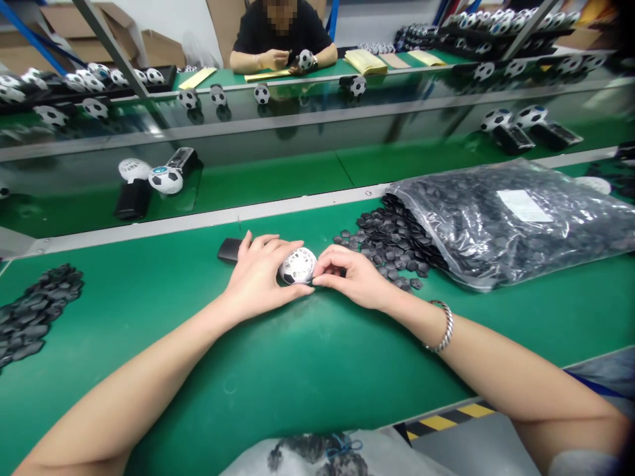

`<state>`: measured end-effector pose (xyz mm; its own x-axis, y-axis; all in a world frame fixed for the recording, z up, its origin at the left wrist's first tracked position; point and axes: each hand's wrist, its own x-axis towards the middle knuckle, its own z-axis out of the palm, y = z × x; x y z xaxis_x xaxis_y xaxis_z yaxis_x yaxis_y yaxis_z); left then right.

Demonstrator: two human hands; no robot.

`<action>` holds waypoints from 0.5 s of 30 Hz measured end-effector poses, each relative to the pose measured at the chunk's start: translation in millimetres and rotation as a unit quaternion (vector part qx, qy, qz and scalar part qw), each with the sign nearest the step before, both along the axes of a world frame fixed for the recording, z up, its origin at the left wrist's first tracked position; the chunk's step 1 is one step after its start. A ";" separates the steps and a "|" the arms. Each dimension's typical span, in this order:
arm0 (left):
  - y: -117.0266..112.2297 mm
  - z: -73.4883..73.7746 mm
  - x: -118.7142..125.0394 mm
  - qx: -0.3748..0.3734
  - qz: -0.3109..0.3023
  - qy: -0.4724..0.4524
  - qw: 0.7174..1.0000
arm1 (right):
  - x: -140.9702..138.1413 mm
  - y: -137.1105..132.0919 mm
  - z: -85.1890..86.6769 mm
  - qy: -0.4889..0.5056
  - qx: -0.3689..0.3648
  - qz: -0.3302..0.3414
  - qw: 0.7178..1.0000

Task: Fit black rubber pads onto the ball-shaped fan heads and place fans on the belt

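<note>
Lying on the green table is a white soccer-ball-shaped piece (299, 266) with open slots and a black patch near its lower side. A black handle (229, 250) shows beyond my left hand; its join to the ball is covered. My left hand (260, 271) grips the ball from the left, thumb along its near side. At the ball's right edge, the fingertips of my right hand (347, 272) are pinched together; whatever is between them is hidden. Just right of that hand, loose black patches (397, 244) spill from a clear plastic bag (496, 231).
More black patches (34, 311) form a pile at the left. Past the table's metal edge, ball pieces with handles (166, 178) rest on a lower green surface. Several balls stand along a belt (307, 99). A co-worker (282, 39) opposite holds another ball.
</note>
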<state>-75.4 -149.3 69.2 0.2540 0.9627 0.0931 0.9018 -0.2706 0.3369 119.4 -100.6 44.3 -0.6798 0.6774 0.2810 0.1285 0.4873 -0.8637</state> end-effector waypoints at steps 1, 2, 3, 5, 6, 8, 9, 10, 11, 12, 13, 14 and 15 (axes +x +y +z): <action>-0.2 -0.6 1.3 0.007 0.006 -0.001 1.000 | -1.2 0.4 -1.3 0.005 -0.008 -0.001 1.000; -0.5 -1.1 2.4 0.013 0.011 -0.001 1.000 | -2.3 0.7 -2.2 0.008 -0.012 -0.004 1.000; -0.8 -1.4 3.3 0.018 0.015 -0.002 1.000 | -3.1 1.0 -2.7 0.010 -0.015 -0.008 1.000; -1.1 -1.6 4.7 0.023 0.019 -0.003 1.000 | -4.1 1.7 -2.9 0.009 -0.019 -0.016 1.000; -1.2 -1.5 5.1 0.024 0.020 -0.003 1.000 | -4.3 2.1 -2.9 0.008 -0.021 -0.017 1.000; -1.0 -1.4 5.8 0.026 0.019 -0.007 0.999 | -4.5 2.9 -3.5 0.000 -0.027 -0.016 1.000; -0.9 -1.5 6.0 0.028 0.018 -0.010 0.999 | -4.7 3.1 -4.2 -0.003 -0.034 -0.016 0.999; -0.8 -1.9 6.2 0.032 0.017 -0.016 0.999 | -5.2 3.0 -5.1 -0.004 -0.042 -0.018 0.999; -0.7 -2.4 6.3 0.036 0.016 -0.022 0.999 | -5.8 2.8 -6.1 -0.003 -0.053 -0.020 0.998; -0.7 -3.1 6.3 0.040 0.015 -0.027 0.999 | -6.7 2.6 -6.9 -0.001 -0.065 -0.021 0.998; -0.8 -3.7 6.1 0.043 0.014 -0.032 0.998 | -7.5 2.6 -7.3 0.002 -0.077 -0.022 0.997; -0.8 -4.3 5.8 0.045 0.013 -0.034 0.998 | -8.2 3.2 -7.2 0.002 -0.089 -0.021 0.996; -0.8 -4.6 5.3 0.045 0.010 -0.035 0.998 | -8.3 4.9 -6.6 0.000 -0.101 -0.017 0.995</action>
<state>-70.1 -150.1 64.6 0.2249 0.9544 0.1963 0.8822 -0.2850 0.3748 111.1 -95.8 37.8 -0.6554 0.7428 0.1367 0.1429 0.2996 -0.9433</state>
